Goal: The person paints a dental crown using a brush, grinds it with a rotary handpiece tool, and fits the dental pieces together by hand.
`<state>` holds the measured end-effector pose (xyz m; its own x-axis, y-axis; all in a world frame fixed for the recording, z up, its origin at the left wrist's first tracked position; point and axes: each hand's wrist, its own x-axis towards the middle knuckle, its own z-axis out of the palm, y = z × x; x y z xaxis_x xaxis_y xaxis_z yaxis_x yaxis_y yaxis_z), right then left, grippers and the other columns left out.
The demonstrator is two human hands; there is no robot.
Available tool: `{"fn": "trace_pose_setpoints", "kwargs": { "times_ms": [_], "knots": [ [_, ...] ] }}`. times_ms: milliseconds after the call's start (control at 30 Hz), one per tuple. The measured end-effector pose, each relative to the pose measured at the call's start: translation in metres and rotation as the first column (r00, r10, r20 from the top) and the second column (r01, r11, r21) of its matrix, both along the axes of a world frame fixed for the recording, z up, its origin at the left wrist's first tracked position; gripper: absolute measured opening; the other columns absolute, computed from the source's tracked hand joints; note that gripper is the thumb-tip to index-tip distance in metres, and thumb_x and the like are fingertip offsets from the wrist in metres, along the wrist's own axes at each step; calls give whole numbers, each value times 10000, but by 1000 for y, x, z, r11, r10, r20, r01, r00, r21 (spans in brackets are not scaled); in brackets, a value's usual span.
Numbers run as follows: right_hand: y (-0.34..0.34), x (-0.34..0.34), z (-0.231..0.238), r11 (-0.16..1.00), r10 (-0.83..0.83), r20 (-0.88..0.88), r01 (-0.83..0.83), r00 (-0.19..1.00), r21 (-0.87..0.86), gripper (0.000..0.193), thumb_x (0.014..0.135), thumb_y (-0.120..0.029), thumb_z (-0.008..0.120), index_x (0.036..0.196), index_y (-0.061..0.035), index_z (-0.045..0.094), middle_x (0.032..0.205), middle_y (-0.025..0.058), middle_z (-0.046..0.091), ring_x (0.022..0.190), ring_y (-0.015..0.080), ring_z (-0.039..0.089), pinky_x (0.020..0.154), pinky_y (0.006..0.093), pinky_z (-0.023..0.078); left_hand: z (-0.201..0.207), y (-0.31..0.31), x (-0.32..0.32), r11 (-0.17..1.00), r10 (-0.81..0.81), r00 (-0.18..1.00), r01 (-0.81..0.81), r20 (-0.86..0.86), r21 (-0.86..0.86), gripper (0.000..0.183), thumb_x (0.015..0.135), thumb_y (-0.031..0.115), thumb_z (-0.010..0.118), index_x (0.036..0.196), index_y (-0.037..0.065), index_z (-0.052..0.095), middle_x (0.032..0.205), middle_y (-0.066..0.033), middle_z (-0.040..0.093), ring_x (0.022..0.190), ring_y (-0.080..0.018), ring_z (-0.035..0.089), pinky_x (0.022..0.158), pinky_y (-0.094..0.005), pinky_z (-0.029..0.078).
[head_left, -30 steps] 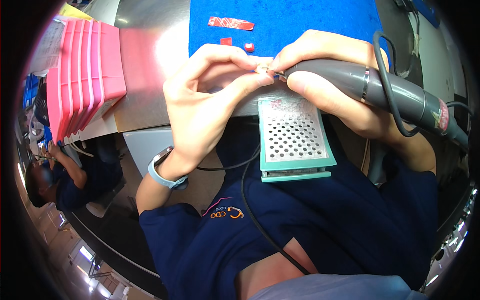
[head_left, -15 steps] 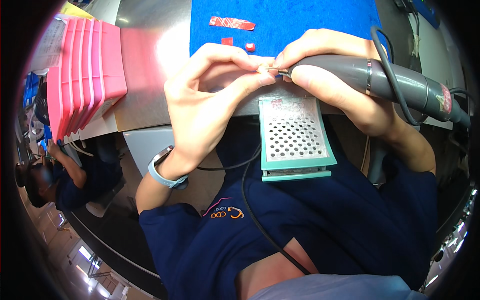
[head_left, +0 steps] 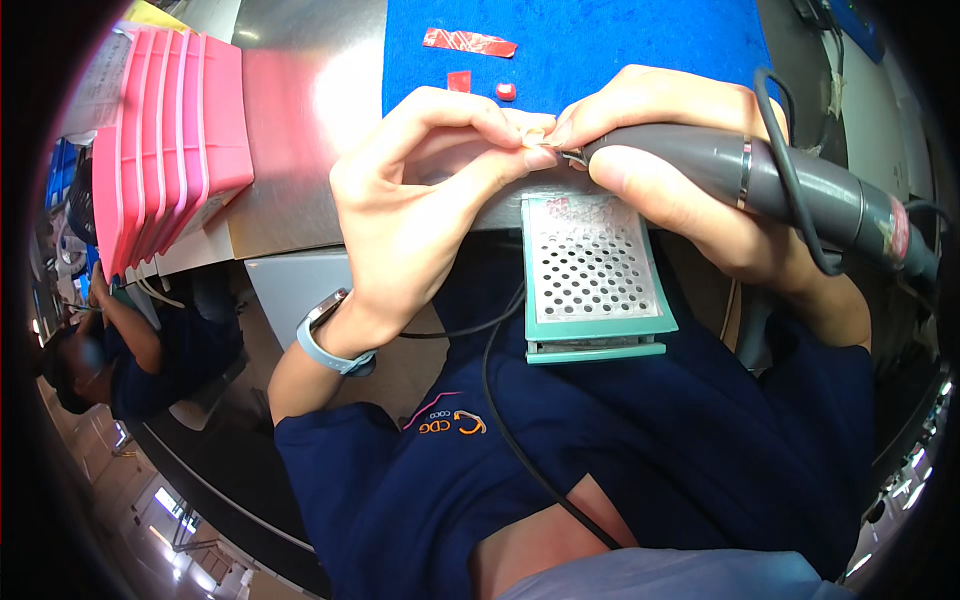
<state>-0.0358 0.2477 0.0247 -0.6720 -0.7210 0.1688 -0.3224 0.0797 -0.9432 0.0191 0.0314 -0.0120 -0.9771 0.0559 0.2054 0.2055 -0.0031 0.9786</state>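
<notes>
Pinching thumb and index finger together, the left hand clamps a small pale piece above the near edge of the metal table. The right hand has its grip closed around a dark grey handpiece, whose thin metal tip points at the piece. Contact between tip and piece cannot be confirmed; neither can rotation.

Hazards, by judgement:
- Tip slip: an uneven push or a poor angle could carry the tip off the piece into the left fingertips, which lie just beside it.
- Dropped piece: too light a pinch on so little surface could release it towards the perforated plate or the lap.
- Cord drag: the black cord looping over the handpiece could tug it off line if snagged.

Materials: the handpiece is a smooth, tapering cylinder with a shiny ring. The perforated plate is pale, with round dark holes in a teal frame. The blue towel has a soft nap and carries a flat red strip, a red square and a rounded red bit.
</notes>
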Motion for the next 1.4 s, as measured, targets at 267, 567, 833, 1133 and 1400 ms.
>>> {"fn": "trace_pose_setpoints", "kwargs": {
  "times_ms": [267,567,833,1133,1400],
  "knots": [
    [2,-3,-2,1000,0,38,0,999,-9,226,903,-31,537,1078,38,663,1011,154,692,963,205,661,865,318,509,1,2,0,1000,6,999,-6,32,-5,199,809,-113,727,971,-44,636,942,-126,724,935,-181,710,890,-292,562],
    [14,-16,2,962,16,298,67,955,-266,344,962,-188,456,1109,74,625,1038,212,672,1007,290,675,920,405,521,12,-8,-5,975,48,970,-96,-237,-199,257,824,-167,674,1048,-60,607,1017,-178,702,938,-230,708,844,-309,581],
    [34,-38,25,918,-393,242,365,887,154,364,953,-329,562,778,-16,628,639,81,610,513,142,578,463,242,428,34,-46,-27,513,-105,653,-610,-750,-604,186,812,-57,745,986,4,725,959,-90,753,846,-155,716,774,-250,557],
    [27,-58,-1,471,-344,-704,763,621,443,606,844,-519,735,623,16,556,509,15,434,471,70,434,482,256,361,35,-33,-20,871,110,851,-331,-513,-364,145,907,-53,646,1049,-50,679,1041,-156,727,920,-192,704,859,-291,555],
    [-8,-3,-12,991,0,211,29,978,-131,260,1009,-144,543,1150,37,666,1000,67,662,808,110,587,774,254,494,31,-19,-16,804,-255,795,-142,-551,-577,265,739,-38,785,990,41,757,1132,-123,685,1004,-210,667,695,-262,527]
  ]
}}
